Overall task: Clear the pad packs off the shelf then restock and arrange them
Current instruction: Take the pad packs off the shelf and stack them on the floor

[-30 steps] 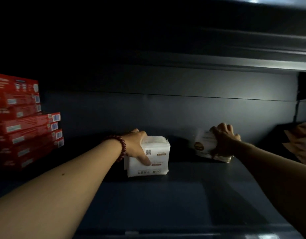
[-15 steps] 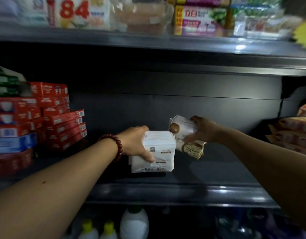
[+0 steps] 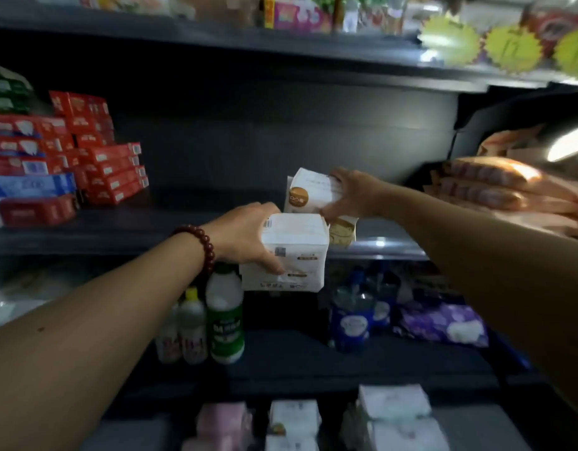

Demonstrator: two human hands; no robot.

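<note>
The left hand (image 3: 245,236), bead bracelet (image 3: 203,245) at the wrist, gripped a white pad pack (image 3: 291,252) by its left end, with the thumb across the front face and the fingers behind it. That pack hung in front of the shelf (image 3: 378,249) lip, not resting on it. Just beyond and to the right, the right hand (image 3: 349,193) was closed round a second pad pack (image 3: 309,190), tilted, with a beige-printed piece showing beneath the hand; whether that was a separate pack could not be told. The two hands were near each other, their packs almost touching. The shelf stretch behind both hands showed no further pad packs, so clearing was judged nearly complete. The packs appeared light, soft and film-wrapped. They would likely dent under pressure and slip in a loose pinch, and a grip across the short ends or the full thickness was judged the safest hold. Red cartons (image 3: 102,164) stood well left of the left hand, bottles (image 3: 224,317) stood below it, and pale packs (image 3: 294,415) lay lower down.
</note>
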